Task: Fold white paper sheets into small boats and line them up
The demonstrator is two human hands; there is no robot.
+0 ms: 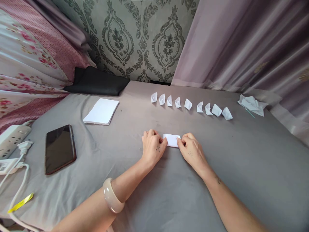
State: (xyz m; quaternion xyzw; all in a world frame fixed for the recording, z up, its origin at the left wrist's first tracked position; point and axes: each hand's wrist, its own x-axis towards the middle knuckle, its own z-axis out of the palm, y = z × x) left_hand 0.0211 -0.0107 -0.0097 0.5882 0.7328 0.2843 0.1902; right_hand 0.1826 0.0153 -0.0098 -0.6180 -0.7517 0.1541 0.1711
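Note:
A small folded white paper rectangle [172, 140] lies on the grey sheet [231, 167] in front of me. My left hand [153, 146] pinches its left end with curled fingers. My right hand [190, 149] pinches its right end the same way. A cream bangle [111, 196] sits on my left forearm. Beyond the hands, several small folded white paper boats [191, 105] stand in a row.
A stack of white paper sheets [101, 111] lies at the left middle, with a dark phone [60, 148] nearer me. A white power strip with plug and cable [13, 141] is at the left edge. A black cloth [96, 82] lies at the back. Crumpled white papers [252, 104] sit at the right.

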